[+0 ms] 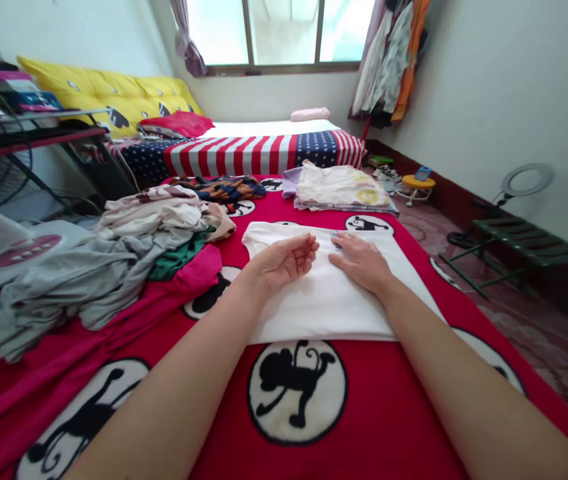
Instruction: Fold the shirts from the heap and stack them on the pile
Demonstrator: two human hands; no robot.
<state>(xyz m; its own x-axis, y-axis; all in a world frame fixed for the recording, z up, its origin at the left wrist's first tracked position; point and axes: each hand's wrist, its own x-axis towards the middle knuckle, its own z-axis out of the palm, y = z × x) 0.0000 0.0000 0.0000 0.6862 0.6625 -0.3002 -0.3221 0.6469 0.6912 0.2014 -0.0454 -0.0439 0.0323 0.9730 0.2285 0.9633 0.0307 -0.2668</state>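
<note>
A white garment (324, 307), folded into a flat rectangular shape, lies on the red blanket (374, 407) with its round monkey patches. My left hand (287, 261) is over its middle, turned on its side so that the palm shows. The fingers are loosely bent, and nothing is in them. To the right, my right hand (363, 261) rests palm down on the cloth with fingers outstretched. A small dark print on the garment is partly hidden beside the right fingertips.
Rumpled clothes (149, 233) are heaped on the left. Folded clothes (339, 185) are stacked at the far right of the blanket. Beyond stands a bed with a striped cover (244, 155). A green folding stool (529, 239) and a ring light (528, 180) are at right.
</note>
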